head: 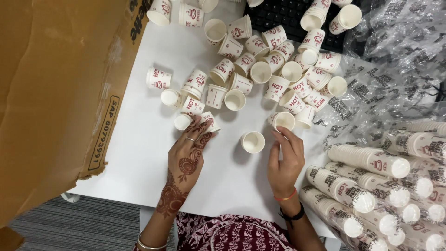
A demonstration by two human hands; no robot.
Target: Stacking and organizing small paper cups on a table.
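Note:
Many small white paper cups with red print lie scattered in a pile (274, 69) across the white table (148, 158). My left hand (188, 155), marked with henna and wearing a ring, rests on the table with its fingertips on a tipped cup (209, 122). My right hand (284, 160), with a red band at the wrist, reaches up so its fingertips touch a cup lying on its side (283, 120). One upright cup (252, 142) stands alone between the two hands, touched by neither.
A large brown cardboard box flap (55, 93) fills the left side. Stacked sleeves of cups in printed clear plastic (371, 186) lie at the right. A black keyboard (288, 14) sits at the top, partly under cups. Grey carpet (83, 227) shows below the table edge.

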